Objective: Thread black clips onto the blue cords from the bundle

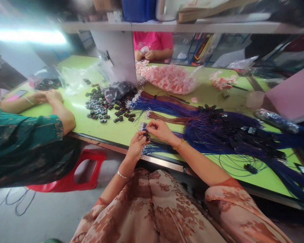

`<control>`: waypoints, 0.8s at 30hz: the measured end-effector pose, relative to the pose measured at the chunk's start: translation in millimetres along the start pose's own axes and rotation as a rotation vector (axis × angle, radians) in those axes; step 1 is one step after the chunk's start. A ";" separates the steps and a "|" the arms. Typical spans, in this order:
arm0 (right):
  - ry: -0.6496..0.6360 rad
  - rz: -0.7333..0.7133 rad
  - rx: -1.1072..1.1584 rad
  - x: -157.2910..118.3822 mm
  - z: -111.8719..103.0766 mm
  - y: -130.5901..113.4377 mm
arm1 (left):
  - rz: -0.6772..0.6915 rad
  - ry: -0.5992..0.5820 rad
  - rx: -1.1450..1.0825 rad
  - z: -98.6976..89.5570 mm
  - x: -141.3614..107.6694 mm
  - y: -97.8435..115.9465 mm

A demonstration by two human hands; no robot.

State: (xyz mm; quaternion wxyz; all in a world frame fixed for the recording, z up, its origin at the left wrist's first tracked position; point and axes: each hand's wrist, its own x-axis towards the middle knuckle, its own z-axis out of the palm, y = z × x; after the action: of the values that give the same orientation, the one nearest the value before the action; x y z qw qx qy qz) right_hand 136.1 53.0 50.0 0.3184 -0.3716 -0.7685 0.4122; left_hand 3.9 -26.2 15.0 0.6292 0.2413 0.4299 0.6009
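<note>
My left hand (136,145), near the table's front edge, is closed on a small black connector (146,136). Just above and to the right, my right hand (158,130) has its fingers pinched together beside the connector; what lies between the fingertips is too small to make out. Blue wires (162,147) with pale metal tips lie under and around both hands. Behind them is a bundle of brown wires (164,118). Loose black connectors (98,108) are scattered on the green table beyond my left hand.
A large wire heap (200,131) covers the table's right side. Behind lies a bag of pink pieces (169,78). At the left, a person in green rests both arms on the table (88,130), near a red stool (91,172). Another person in pink works across.
</note>
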 end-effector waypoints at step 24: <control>0.052 -0.169 -0.237 -41.8 -2.4 9.8 | -0.088 -0.040 -0.132 0.1 3.0 -2.3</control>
State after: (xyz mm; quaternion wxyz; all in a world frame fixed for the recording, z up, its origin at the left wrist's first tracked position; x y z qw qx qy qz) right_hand 162.8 22.9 35.0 0.3256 -0.3509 -0.8320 0.2804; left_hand 5.0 -23.7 12.4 0.6779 0.1920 0.3869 0.5949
